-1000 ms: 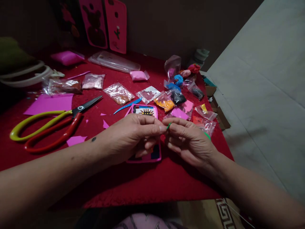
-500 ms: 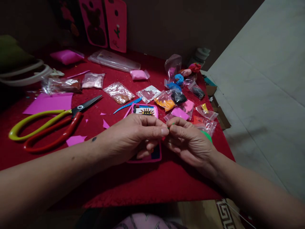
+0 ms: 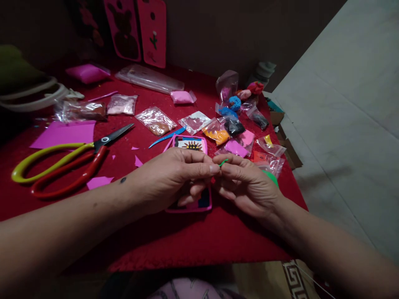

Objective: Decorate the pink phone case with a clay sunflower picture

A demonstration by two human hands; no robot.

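A thin strand of green clay [image 3: 223,162] shows at the fingertips where my two hands meet. My right hand [image 3: 249,182] is closed in a pinch around it. My left hand [image 3: 190,174], also pinched, has thumb and forefinger at the strand's other end. Beneath my left hand lies a pink-rimmed phone case [image 3: 204,143] decorated with a brown-petalled flower; my fingers cover much of it. Something bright green [image 3: 271,177] peeks out behind my right hand, its kind hidden.
Scissors [image 3: 102,143] with yellow and red handles lie on the red cloth [image 3: 174,245] at left, near pink sheet scraps [image 3: 99,182]. A blue modelling tool [image 3: 166,137] is behind the case. Several clay bags [image 3: 216,132] crowd the right side; decorated cases [image 3: 152,33] lean at the back.
More of the green strand now sticks out between my fingertips, where only tiny bits showed before. Both hands stay in nearly the same place.
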